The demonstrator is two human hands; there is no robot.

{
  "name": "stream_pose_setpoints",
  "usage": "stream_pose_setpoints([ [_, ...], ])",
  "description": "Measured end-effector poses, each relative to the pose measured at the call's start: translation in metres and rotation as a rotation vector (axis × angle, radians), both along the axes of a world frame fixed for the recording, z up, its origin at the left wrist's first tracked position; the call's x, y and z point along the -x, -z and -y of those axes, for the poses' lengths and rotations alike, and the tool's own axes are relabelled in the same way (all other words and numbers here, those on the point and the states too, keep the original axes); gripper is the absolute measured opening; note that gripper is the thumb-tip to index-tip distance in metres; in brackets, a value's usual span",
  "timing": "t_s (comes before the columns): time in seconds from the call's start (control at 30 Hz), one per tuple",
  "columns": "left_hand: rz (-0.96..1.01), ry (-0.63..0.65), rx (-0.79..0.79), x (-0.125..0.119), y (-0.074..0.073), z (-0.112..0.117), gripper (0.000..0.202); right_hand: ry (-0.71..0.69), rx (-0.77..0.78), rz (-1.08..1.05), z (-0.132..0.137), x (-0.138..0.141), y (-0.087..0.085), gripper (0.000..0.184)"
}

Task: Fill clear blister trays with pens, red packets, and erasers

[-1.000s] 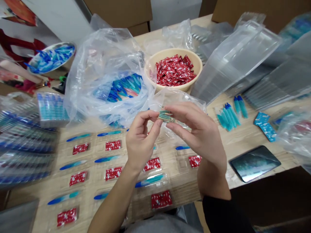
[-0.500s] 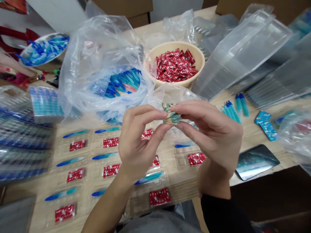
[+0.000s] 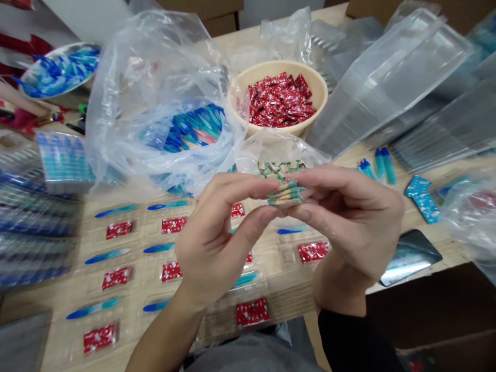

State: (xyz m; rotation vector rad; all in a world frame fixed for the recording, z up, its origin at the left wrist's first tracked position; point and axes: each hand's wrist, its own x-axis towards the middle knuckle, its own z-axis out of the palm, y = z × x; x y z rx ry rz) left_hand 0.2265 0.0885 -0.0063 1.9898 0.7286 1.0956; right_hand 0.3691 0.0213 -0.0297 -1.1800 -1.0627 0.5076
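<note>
Head view shows the left hand point(image 3: 215, 243) and the right hand point(image 3: 349, 227) both pinching, with the fingertips, a folded strip of small striped packets point(image 3: 287, 195), its long axis lying sideways between them, above the middle of the desk point(image 3: 445, 253).

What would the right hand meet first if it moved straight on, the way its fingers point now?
The right hand touches the folded sachet strip first; the left hand seems next, though depth is unclear.

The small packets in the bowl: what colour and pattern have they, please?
The packets are red with white flecks, clearest in the head view.
</note>
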Motion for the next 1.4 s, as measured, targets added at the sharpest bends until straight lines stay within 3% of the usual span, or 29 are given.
stream_pose_setpoints([
  [0.1,0.103,0.068,0.045,-0.003,-0.001,0.001,0.019,-0.063,0.017,-0.077,-0.001,0.003,-0.002,0.023],
  [0.33,0.026,0.025,0.202,-0.004,0.001,0.003,0.023,-0.199,-0.008,-0.166,-0.003,0.004,-0.004,0.028],
  [0.47,-0.001,0.004,0.203,-0.004,0.0,0.005,0.024,-0.192,-0.001,-0.197,-0.001,0.004,-0.006,0.026],
  [0.6,0.006,0.007,0.108,-0.008,0.0,0.001,0.016,-0.159,0.033,-0.224,-0.002,0.004,-0.008,0.022],
  [0.7,0.009,0.009,0.038,-0.013,0.01,-0.01,0.014,0.016,0.077,-0.064,-0.008,-0.003,0.0,0.023],
  [0.8,-0.095,-0.016,-0.09,-0.018,0.033,-0.027,0.01,0.201,0.222,0.287,-0.018,-0.013,0.016,0.017],
  [0.87,-0.201,-0.031,-0.185,-0.02,0.05,-0.036,0.015,0.19,0.291,0.451,-0.022,-0.018,0.023,0.015],
  [0.97,-0.242,-0.016,-0.159,-0.02,0.067,-0.041,0.028,0.155,0.251,0.487,-0.018,-0.022,0.019,0.014],
  [1.07,-0.157,-0.012,-0.06,-0.008,0.067,-0.04,0.049,0.149,0.177,0.357,0.004,-0.026,0.007,0.017],
  [1.13,-0.109,-0.047,-0.005,0.009,0.063,-0.039,0.044,0.001,0.199,0.29,0.025,-0.029,0.004,0.017],
  [1.2,-0.09,-0.094,0.035,0.03,0.061,-0.037,0.037,-0.25,0.321,0.279,0.045,-0.028,0.013,0.015],
  [1.27,-0.084,-0.131,0.059,0.05,0.063,-0.032,0.03,-0.44,0.518,0.294,0.058,-0.02,0.034,0.011],
  [1.4,-0.101,-0.144,0.102,0.079,0.071,-0.015,0.023,-0.449,0.855,0.411,0.066,0.004,0.087,0.01],
])
